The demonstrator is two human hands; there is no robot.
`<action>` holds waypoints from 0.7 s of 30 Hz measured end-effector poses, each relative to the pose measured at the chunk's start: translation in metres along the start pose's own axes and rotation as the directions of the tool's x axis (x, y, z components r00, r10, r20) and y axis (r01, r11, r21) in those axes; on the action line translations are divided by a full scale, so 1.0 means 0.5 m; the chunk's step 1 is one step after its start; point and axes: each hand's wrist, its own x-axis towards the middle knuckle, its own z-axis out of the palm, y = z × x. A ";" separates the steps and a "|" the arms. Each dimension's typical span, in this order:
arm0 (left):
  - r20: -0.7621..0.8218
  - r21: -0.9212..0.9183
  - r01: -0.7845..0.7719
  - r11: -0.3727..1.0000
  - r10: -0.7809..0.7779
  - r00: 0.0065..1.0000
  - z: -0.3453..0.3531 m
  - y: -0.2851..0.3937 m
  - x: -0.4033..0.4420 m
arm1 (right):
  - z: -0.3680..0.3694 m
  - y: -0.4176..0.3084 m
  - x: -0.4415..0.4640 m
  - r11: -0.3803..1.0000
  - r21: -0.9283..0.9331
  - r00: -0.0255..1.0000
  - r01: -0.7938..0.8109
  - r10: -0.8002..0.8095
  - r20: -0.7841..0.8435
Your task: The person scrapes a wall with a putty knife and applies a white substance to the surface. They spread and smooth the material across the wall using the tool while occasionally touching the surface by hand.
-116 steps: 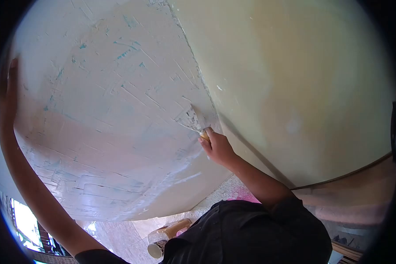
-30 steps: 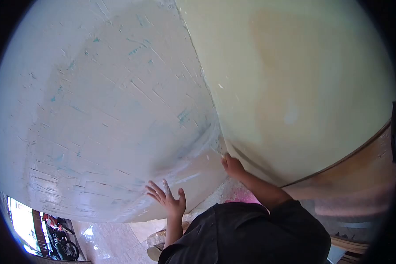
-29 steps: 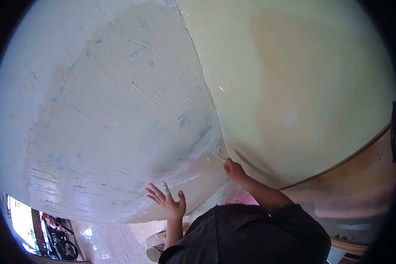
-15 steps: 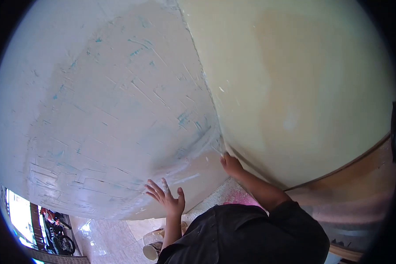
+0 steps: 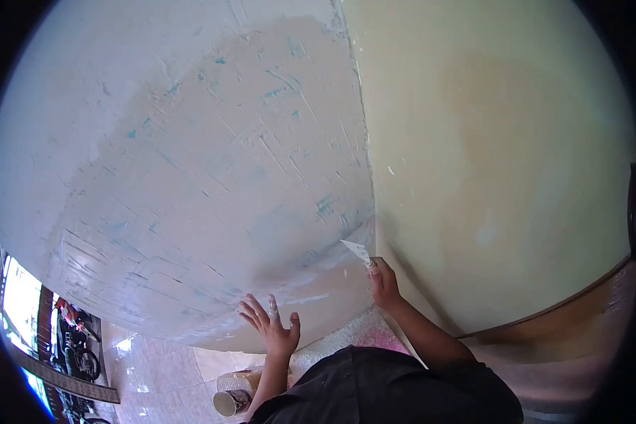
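Observation:
My right hand (image 5: pixel 384 284) is closed round the handle of a putty knife (image 5: pixel 357 249), whose pale blade points up and left near the wall corner. Whitish smears cover the blade. Fingers spread, my left hand (image 5: pixel 273 329) is held up in front of the lower part of the wall, with white residue on its fingers; whether it touches the wall I cannot tell. The wall (image 5: pixel 212 177) on the left carries a greyish coat with ridges, scrape lines and small turquoise patches. On the right, a pale yellow wall (image 5: pixel 502 155) meets it at a rough corner seam.
By my left forearm a cylindrical container (image 5: pixel 232 403) stands on the tiled floor (image 5: pixel 148 374). Motorcycles (image 5: pixel 81 346) are visible beyond an opening at the lower left. A brown edge (image 5: pixel 551 311) runs along the bottom of the yellow wall.
My right hand has drawn slightly down and right, and the putty knife blade now shows clearly, apart from the corner. My left hand remains spread. The view has shifted.

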 end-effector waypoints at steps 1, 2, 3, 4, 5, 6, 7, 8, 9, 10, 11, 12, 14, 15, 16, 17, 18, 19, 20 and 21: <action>-0.014 -0.012 -0.006 1.000 0.006 1.000 -0.006 0.005 0.010 | 0.003 -0.014 0.015 1.000 -0.001 1.000 0.007 -0.007 0.005; -0.027 -0.024 -0.013 1.000 0.012 1.000 -0.010 0.008 0.017 | 0.006 -0.026 0.033 0.993 -0.036 0.993 0.108 -0.110 -0.042; -0.030 -0.023 -0.009 1.000 0.008 1.000 -0.012 0.009 0.022 | 0.010 -0.052 0.054 0.976 -0.075 0.974 0.203 -0.209 -0.086; -0.048 -0.030 -0.019 0.999 0.018 0.999 -0.015 0.009 0.025 | 0.013 -0.086 0.082 0.966 -0.094 0.961 0.239 -0.250 -0.119; -0.064 -0.036 -0.033 0.999 0.030 0.997 -0.020 0.009 0.026 | 0.015 -0.130 0.115 0.955 -0.114 0.945 0.273 -0.289 -0.154; -0.063 -0.032 -0.035 0.999 0.033 0.997 -0.024 0.008 0.026 | 0.013 -0.187 0.147 0.943 -0.141 0.930 0.303 -0.324 -0.175; -0.064 -0.021 -0.030 0.999 0.028 0.998 -0.028 0.009 0.025 | 0.008 -0.246 0.180 0.930 -0.167 0.913 0.329 -0.358 -0.197; -0.063 -0.008 -0.027 1.000 0.027 0.998 -0.032 0.012 0.024 | 0.000 -0.290 0.212 0.928 -0.144 0.907 0.344 -0.368 -0.203; -0.055 0.000 -0.035 0.999 0.035 0.998 -0.035 0.012 0.023 | -0.005 -0.331 0.243 0.926 -0.122 0.902 0.357 -0.376 -0.211; -0.065 0.001 -0.025 1.000 0.025 0.998 -0.038 0.009 0.022 | -0.011 -0.382 0.274 0.898 -0.175 0.867 0.403 -0.436 -0.242; -0.074 0.002 -0.016 1.000 0.016 0.997 -0.039 0.011 0.021 | -0.023 -0.424 0.299 0.867 -0.232 0.827 0.442 -0.494 -0.269; -0.061 0.007 -0.024 1.000 0.025 0.998 -0.041 0.011 0.022 | -0.032 -0.451 0.314 0.874 -0.229 0.831 0.429 -0.481 -0.279; -0.090 0.015 -0.016 1.000 0.017 0.996 -0.043 0.011 0.019 | -0.045 -0.474 0.328 0.914 -0.271 0.922 0.301 -0.351 -0.162; -0.077 0.017 -0.018 1.000 0.019 0.997 -0.046 0.009 0.013 | -0.042 -0.449 0.320 0.919 -0.269 0.926 0.288 -0.339 -0.165; -0.091 0.026 -0.011 1.000 0.014 0.996 -0.047 0.008 0.010 | -0.035 -0.402 0.308 0.885 -0.405 0.952 0.231 -0.291 -0.094; -0.111 0.032 -0.006 0.999 0.009 0.994 -0.046 0.007 0.012 | -0.028 -0.348 0.294 0.824 -0.536 0.971 0.184 -0.236 -0.030; -0.111 0.031 -0.008 0.999 0.011 0.994 -0.044 0.001 0.009 | -0.022 -0.277 0.263 0.834 -0.539 0.991 0.120 -0.132 0.018; -0.112 0.056 0.004 0.998 0.002 0.994 -0.041 -0.005 0.001 | -0.018 -0.193 0.217 0.835 -0.547 0.997 0.061 -0.030 0.065; -0.114 0.079 0.018 0.997 -0.009 0.993 -0.037 -0.009 -0.005 | -0.010 -0.108 0.161 0.819 -0.573 0.996 -0.008 0.055 0.064; -0.113 0.074 0.020 0.997 -0.011 0.994 -0.036 -0.012 -0.009 | -0.006 -0.027 0.095 0.813 -0.579 0.992 -0.070 0.118 0.045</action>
